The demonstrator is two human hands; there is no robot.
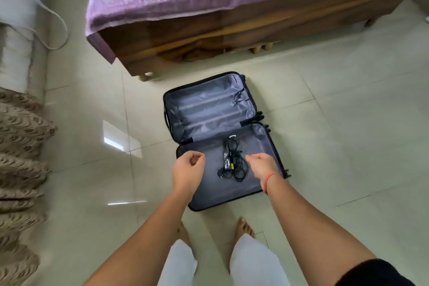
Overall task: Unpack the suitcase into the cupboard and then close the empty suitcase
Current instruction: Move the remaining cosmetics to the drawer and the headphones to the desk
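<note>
Open suitcase flat on the floor just near the bed, black cable bundle in its near half, left hand and right hand above this half, fingers loosely curled, holding nothing

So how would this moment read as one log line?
suitcase: open on floor | inside: black charger cable | left hand: empty | right hand: empty
</note>
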